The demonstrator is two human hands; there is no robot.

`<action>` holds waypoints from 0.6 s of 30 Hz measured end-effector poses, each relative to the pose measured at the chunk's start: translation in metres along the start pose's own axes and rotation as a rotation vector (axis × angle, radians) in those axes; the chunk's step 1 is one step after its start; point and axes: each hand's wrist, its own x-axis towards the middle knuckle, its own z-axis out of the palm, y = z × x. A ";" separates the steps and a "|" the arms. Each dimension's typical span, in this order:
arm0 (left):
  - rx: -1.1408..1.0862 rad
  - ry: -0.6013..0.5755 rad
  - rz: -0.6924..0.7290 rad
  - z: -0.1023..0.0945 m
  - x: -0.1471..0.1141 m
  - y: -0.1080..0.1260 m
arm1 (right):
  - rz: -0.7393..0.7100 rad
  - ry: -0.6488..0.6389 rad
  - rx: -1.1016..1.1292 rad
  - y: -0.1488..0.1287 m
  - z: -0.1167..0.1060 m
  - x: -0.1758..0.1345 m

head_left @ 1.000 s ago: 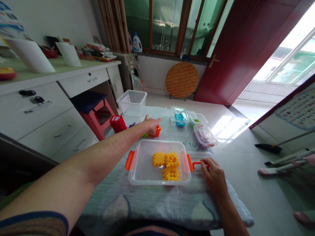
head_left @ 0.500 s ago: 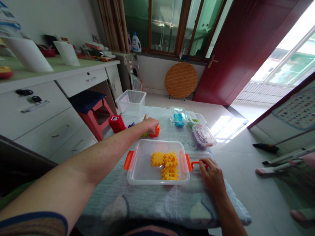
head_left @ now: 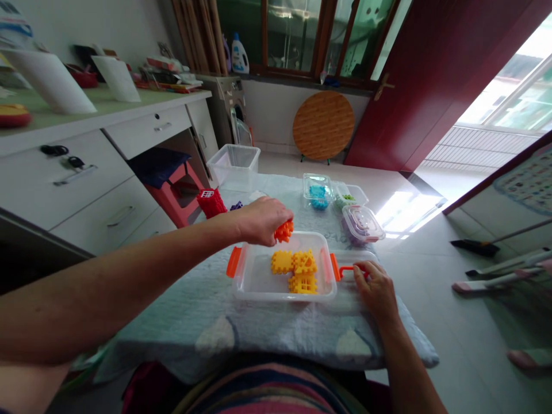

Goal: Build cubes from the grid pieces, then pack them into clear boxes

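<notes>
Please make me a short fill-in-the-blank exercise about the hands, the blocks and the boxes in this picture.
1. The left hand holds an ____ block.
2. The blocks inside the clear box are ____.
3. The right hand touches the lid with the orange handle, on the ____ side of that box.

Missing words: orange; yellow; right

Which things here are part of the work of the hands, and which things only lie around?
In use:
- left hand, closed on the orange block
- right hand, at the orange handle
- clear box with the yellow blocks

Lying about:
- red block
- empty clear tub
- small lidded boxes
- detergent bottle
</notes>
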 end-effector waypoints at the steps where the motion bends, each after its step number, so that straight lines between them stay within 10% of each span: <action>1: 0.003 -0.017 0.051 0.002 -0.008 0.008 | -0.002 0.000 -0.001 -0.001 0.000 0.000; 7: 0.100 0.096 0.185 0.026 -0.033 0.033 | -0.010 -0.006 -0.009 0.000 -0.001 0.001; 18: -0.011 -0.056 0.362 0.048 -0.024 0.045 | -0.014 0.003 -0.010 -0.003 -0.002 0.002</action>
